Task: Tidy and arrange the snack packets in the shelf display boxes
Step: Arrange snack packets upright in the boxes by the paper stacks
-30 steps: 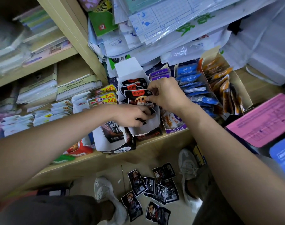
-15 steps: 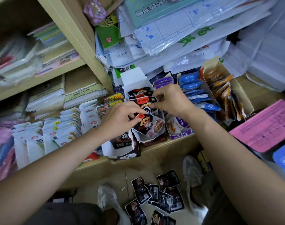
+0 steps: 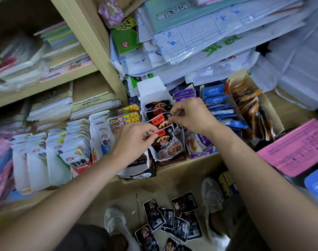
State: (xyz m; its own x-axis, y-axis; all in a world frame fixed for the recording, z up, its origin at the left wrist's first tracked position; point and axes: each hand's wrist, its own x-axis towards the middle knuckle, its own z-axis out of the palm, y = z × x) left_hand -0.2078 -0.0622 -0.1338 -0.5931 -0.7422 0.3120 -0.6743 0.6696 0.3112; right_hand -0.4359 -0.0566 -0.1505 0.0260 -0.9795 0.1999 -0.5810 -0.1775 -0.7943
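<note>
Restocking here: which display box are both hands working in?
The white cardboard box of black-and-red packets: left hand and right hand each pinch one. The purple box, blue packets and orange packets lie rightward.

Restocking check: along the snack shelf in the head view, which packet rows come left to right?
White pouches with red labels, yellow-banded packets, black lotus-root packets in the white box, purple packets, blue packets, orange packets.

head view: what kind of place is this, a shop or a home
Probably a small shop selling stationery and snacks: black snack packets and blue packets stand in open display boxes on a wooden shelf, with stacked notebooks and plastic-wrapped paper alongside.
</note>
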